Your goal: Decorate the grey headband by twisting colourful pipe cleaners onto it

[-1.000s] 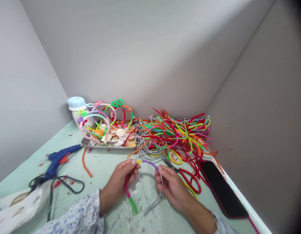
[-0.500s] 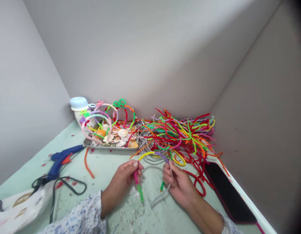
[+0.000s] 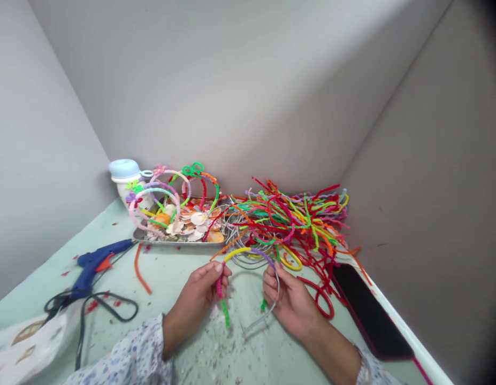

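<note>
Both my hands hold a thin grey headband (image 3: 248, 251) above the pale green table. Yellow, purple, pink and green pipe cleaner is wound along its arc. My left hand (image 3: 195, 302) pinches the pink part, with a green end hanging below the fingers. My right hand (image 3: 290, 305) grips the band near the purple stretch, and a bare grey end curves down beside it. Just beyond my right hand lie red-handled scissors (image 3: 320, 299), partly under a large heap of multicoloured pipe cleaners (image 3: 296, 224).
A metal tray (image 3: 175, 241) at the back holds seashells and finished pipe-cleaner headbands (image 3: 159, 198), next to a white jar with a blue lid (image 3: 125, 171). A blue glue gun (image 3: 91, 272) with its black cord lies left, a black phone (image 3: 370, 313) right, grey walls behind.
The headband is raised and turned compared with a second ago, its green end now higher and closer to my left hand. My right hand sits slightly further right.
</note>
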### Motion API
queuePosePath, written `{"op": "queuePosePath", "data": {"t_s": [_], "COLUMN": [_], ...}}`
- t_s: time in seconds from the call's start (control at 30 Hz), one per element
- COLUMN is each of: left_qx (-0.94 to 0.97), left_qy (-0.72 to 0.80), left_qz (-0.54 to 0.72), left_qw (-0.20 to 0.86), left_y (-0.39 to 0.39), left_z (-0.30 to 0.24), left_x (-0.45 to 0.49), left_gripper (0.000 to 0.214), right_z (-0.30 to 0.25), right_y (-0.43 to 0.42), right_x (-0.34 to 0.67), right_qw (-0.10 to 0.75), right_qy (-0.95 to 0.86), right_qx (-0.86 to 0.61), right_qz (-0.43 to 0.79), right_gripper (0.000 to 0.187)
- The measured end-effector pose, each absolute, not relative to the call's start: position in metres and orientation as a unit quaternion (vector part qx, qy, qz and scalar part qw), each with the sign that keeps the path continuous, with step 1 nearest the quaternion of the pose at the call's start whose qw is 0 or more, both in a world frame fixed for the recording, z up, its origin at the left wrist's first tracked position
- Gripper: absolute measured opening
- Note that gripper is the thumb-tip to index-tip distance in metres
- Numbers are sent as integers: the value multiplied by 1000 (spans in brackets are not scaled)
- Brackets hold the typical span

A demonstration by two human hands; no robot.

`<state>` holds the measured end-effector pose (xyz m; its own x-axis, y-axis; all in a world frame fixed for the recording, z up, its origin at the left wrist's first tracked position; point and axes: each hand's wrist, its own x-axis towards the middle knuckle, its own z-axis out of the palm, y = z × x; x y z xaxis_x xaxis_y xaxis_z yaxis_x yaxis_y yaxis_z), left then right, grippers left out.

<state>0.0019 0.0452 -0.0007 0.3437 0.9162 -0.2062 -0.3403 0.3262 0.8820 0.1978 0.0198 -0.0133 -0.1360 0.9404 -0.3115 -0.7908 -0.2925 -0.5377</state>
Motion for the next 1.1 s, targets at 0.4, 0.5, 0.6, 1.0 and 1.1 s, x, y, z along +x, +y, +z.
{"op": "queuePosePath", "data": {"t_s": [0.4,0.5,0.6,1.0,1.1], "left_qx": [470,459,451,444,419], "left_qy": [402,413,424,437,428], "left_qz": [391,398,400,398,402], "left_qw": [681,678,676,673,693], "left_y": [46,48,49,50,48], "left_z": [-10,-10,-10,-8,-6], "left_x": [2,3,4,4,5], "left_gripper": [27,28,28,32,31], "right_z": [-17,-15,-15,-19,-17], "right_y": [25,25,25,26,27], "right_x": [204,202,202,204,204], "right_qw": [611,615,613,613,618], "right_qy": [-86,-85,-91,-91,-81], "right_qx": [-290,-300,-306,-309,-301], "right_qz": [731,724,723,721,722], "right_gripper": [22,21,21,23,19]}}
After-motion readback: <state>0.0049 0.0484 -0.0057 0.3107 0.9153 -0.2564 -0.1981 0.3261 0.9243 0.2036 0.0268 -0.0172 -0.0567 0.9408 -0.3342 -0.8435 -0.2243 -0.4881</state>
